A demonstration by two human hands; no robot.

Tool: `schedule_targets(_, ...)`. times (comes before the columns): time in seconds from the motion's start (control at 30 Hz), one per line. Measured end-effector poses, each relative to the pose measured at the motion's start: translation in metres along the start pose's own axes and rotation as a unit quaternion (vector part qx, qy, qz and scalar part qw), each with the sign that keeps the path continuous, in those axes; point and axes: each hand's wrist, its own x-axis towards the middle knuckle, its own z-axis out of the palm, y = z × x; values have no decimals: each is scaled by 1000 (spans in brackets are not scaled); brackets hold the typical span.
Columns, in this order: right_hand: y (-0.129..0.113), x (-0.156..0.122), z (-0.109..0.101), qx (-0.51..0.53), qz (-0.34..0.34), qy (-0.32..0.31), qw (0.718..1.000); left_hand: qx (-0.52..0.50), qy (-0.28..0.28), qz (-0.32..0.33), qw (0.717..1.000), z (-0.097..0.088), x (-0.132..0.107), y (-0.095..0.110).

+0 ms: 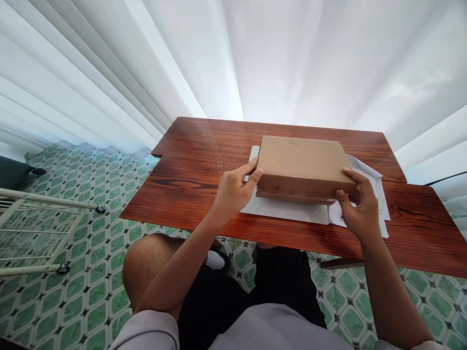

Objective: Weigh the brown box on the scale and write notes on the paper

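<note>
A flat brown cardboard box (pixel 301 163) lies on white sheets of paper (pixel 288 210) on a reddish wooden table (pixel 197 187). My left hand (pixel 233 192) grips the box's near left corner, thumb on the front edge and fingers along the side. At the near right corner my right hand (pixel 359 206) holds the box, thumb against the front face and fingers curled over the top edge. The near edge of the box looks slightly raised off the paper.
White curtains (pixel 255 58) hang behind the table. The floor is green patterned tile (pixel 91 291). A white metal rack (pixel 32 228) stands at the left. My knees and a white shoe (pixel 215 260) show under the table's near edge.
</note>
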Motion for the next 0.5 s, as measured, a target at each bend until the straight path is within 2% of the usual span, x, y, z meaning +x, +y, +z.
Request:
schedule_targets(0.23, 2, -8, 1, -26, -20, -1, 999, -11, -16, -5, 1000, 2, -6, -6)
schedule_targets(0.5, 6, -17, 1, -37, -6, -22, 999, -16, -37, -14, 999, 4, -12, -12)
